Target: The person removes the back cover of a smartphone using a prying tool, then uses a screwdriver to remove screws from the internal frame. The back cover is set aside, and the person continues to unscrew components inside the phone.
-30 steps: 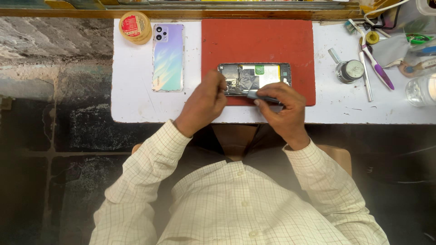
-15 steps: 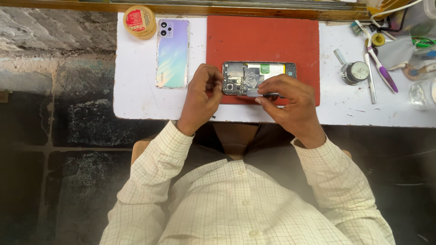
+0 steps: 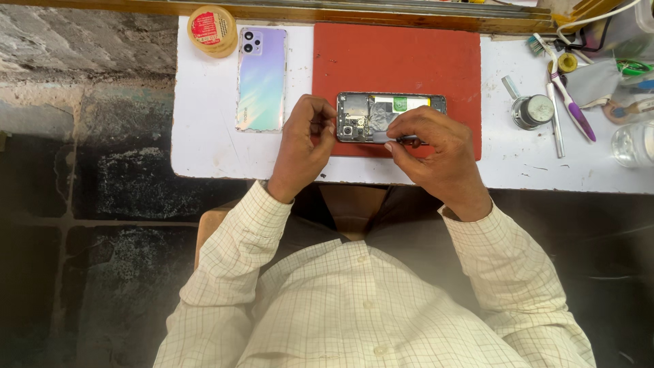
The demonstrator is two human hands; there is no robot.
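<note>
**Working inside an opened phone on the red mat**

Steadying comes first here. The left hand (image 3: 304, 146) is curled against the camera end of the opened phone (image 3: 390, 117), fingers bent and pressing its short edge so the frame sits flat on the red mat (image 3: 398, 65). The right hand (image 3: 436, 153) pinches a thin metal tool (image 3: 407, 140), thumb and forefinger closed on its shaft, the tip lying along the phone's near long edge. What the tip touches I cannot tell; the fingers cover it.

To my eye, doing this well means keeping the tool low and nearly level with the board inside, moving it only with the fingertips, and letting the left hand take every push so the phone does not skate.

Room is tight toward the person: the phone lies near the mat's front edge, and the white table (image 3: 204, 143) ends just beyond, under the wrists. Left of the hands lies the pastel back cover (image 3: 261, 78), close to the left knuckles, with a round tin (image 3: 212, 28) past it. To the right stand a small round metal pot (image 3: 533, 111), a purple-handled brush (image 3: 571, 109) and a clear jar (image 3: 633, 143), well apart from the right hand. The mat behind the phone is bare and gives the freest room.
</note>
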